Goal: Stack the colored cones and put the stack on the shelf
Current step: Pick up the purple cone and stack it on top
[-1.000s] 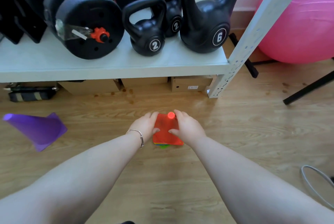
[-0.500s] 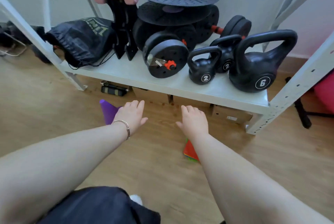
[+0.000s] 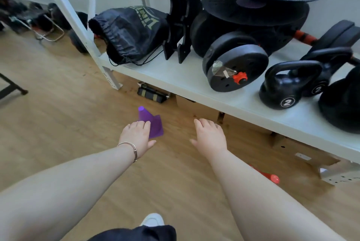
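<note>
Left hand (image 3: 137,136) reaching for purple cone (image 3: 151,124), fingers loosely spread, not yet closed on it.

Cone lies tipped on floor just past left fingertips, likely last one to add. Right hand (image 3: 211,136) open, empty, fingers apart over bare floor. Red-topped stack (image 3: 269,177) sits behind right forearm, well back from the fingers. Shelf (image 3: 175,79) ahead holds weights; drawstring bag (image 3: 132,32) contents hidden.

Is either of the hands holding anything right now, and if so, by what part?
Nothing is held. The left hand reaches open toward the purple cone; the right hand is open and empty.
</note>
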### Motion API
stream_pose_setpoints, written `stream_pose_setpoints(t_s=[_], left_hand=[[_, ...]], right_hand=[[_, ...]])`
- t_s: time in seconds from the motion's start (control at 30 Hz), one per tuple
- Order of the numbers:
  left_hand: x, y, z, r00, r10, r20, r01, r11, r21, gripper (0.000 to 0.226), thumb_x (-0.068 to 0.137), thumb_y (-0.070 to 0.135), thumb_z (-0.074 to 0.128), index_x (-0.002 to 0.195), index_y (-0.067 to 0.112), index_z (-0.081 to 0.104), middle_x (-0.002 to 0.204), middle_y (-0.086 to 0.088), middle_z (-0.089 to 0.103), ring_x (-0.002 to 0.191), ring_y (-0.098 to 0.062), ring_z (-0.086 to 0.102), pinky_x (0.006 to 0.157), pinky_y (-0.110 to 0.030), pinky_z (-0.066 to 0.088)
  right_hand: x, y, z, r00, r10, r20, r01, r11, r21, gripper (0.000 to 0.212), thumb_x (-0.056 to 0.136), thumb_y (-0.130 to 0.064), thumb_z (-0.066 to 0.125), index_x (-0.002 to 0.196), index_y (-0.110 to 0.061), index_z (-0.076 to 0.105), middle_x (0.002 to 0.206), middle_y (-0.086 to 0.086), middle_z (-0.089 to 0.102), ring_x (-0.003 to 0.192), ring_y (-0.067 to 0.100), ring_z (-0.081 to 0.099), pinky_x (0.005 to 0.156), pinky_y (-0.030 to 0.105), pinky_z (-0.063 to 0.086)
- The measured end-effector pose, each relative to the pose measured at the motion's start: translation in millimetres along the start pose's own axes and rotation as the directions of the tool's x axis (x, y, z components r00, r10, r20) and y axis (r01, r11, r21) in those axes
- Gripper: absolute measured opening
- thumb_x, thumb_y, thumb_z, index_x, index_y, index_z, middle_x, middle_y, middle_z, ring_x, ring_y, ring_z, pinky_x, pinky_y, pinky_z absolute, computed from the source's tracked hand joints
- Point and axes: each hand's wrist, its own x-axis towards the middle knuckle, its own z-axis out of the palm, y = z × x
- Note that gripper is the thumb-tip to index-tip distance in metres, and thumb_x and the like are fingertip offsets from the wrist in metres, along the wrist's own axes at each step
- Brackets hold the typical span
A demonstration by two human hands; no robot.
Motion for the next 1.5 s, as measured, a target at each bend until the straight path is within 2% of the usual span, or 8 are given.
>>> stream_pose_setpoints(t_s=[0.3, 0.5, 0.7, 0.8, 0.93, 1.07, 1.27, 1.5], left_hand=[[49, -79, 66, 0.994, -0.102, 0.048, 0.105, 0.993, -0.060, 0.063, 0.081, 0.056, 0.058, 0.127, 0.015, 0.044, 0.122, -0.006, 0.057, 0.113, -0.028, 0.055, 0.092, -0.038, 0.044], [86, -98, 96, 0.986, -0.128, 0.107, 0.138, 0.986, -0.096, 0.063, 0.085, 0.053, 0.055, 0.131, 0.014, 0.038, 0.125, -0.008, 0.053, 0.117, -0.028, 0.053, 0.094, -0.039, 0.043], [123, -102, 121, 0.979, -0.070, 0.194, 0.102, 0.982, -0.160, 0.065, 0.084, 0.051, 0.058, 0.133, 0.014, 0.036, 0.127, -0.008, 0.054, 0.116, -0.029, 0.055, 0.090, -0.041, 0.045], [132, -100, 131, 0.972, -0.049, 0.230, 0.085, 0.985, -0.150, 0.067, 0.083, 0.048, 0.062, 0.134, 0.015, 0.035, 0.127, -0.008, 0.055, 0.116, -0.029, 0.057, 0.090, -0.040, 0.045], [138, -100, 142, 0.966, -0.020, 0.259, 0.061, 0.986, -0.153, 0.057, 0.084, 0.042, 0.063, 0.127, 0.015, 0.038, 0.124, -0.008, 0.057, 0.113, -0.031, 0.059, 0.086, -0.040, 0.045], [142, -101, 145, 0.956, -0.035, 0.293, 0.123, 0.949, -0.289, 0.041, 0.088, 0.033, 0.058, 0.119, 0.012, 0.043, 0.117, -0.012, 0.059, 0.105, -0.036, 0.061, 0.082, -0.041, 0.045], [136, -102, 142, 0.971, -0.012, 0.240, 0.138, 0.845, -0.516, 0.031, 0.086, 0.025, 0.059, 0.115, 0.015, 0.051, 0.117, -0.009, 0.064, 0.106, -0.034, 0.061, 0.081, -0.041, 0.051], [122, -81, 113, 0.979, 0.052, 0.195, 0.079, 0.791, -0.607, 0.041, 0.081, 0.023, 0.063, 0.120, 0.022, 0.054, 0.108, -0.003, 0.070, 0.102, -0.027, 0.065, 0.087, -0.041, 0.052]], right_hand=[[84, -51, 32, 0.994, -0.037, 0.104, 0.038, 0.999, -0.015, 0.069, 0.087, -0.047, 0.061, 0.145, -0.022, 0.032, 0.147, 0.004, 0.043, 0.136, 0.028, 0.040, 0.110, 0.046, 0.034], [130, -83, 60, 0.983, -0.098, 0.158, 0.099, 0.995, 0.001, 0.064, 0.086, -0.045, 0.063, 0.139, -0.021, 0.037, 0.139, 0.002, 0.050, 0.125, 0.028, 0.048, 0.102, 0.044, 0.038], [169, -109, 94, 0.948, -0.160, 0.277, 0.150, 0.987, 0.059, 0.073, 0.086, -0.040, 0.064, 0.146, -0.020, 0.027, 0.140, 0.005, 0.047, 0.119, 0.032, 0.053, 0.092, 0.043, 0.044], [183, -112, 107, 0.942, -0.136, 0.307, 0.115, 0.990, 0.085, 0.070, 0.086, -0.037, 0.066, 0.143, -0.017, 0.031, 0.135, 0.008, 0.050, 0.115, 0.034, 0.056, 0.089, 0.044, 0.048], [197, -120, 123, 0.927, -0.112, 0.357, 0.054, 0.984, 0.168, 0.059, 0.085, -0.033, 0.067, 0.135, -0.017, 0.040, 0.129, 0.008, 0.055, 0.114, 0.032, 0.056, 0.089, 0.043, 0.049], [201, -134, 135, 0.922, -0.085, 0.378, -0.020, 0.964, 0.264, 0.044, 0.088, -0.026, 0.062, 0.126, -0.013, 0.044, 0.118, 0.012, 0.058, 0.107, 0.031, 0.057, 0.078, 0.039, 0.046], [192, -125, 131, 0.932, -0.045, 0.360, -0.088, 0.935, 0.343, 0.046, 0.087, -0.026, 0.065, 0.127, -0.017, 0.045, 0.118, 0.010, 0.062, 0.106, 0.030, 0.060, 0.088, 0.044, 0.051], [158, -99, 107, 0.953, -0.020, 0.303, -0.126, 0.882, 0.454, 0.052, 0.084, -0.030, 0.069, 0.130, -0.023, 0.047, 0.121, 0.003, 0.064, 0.111, 0.024, 0.060, 0.092, 0.043, 0.051]])
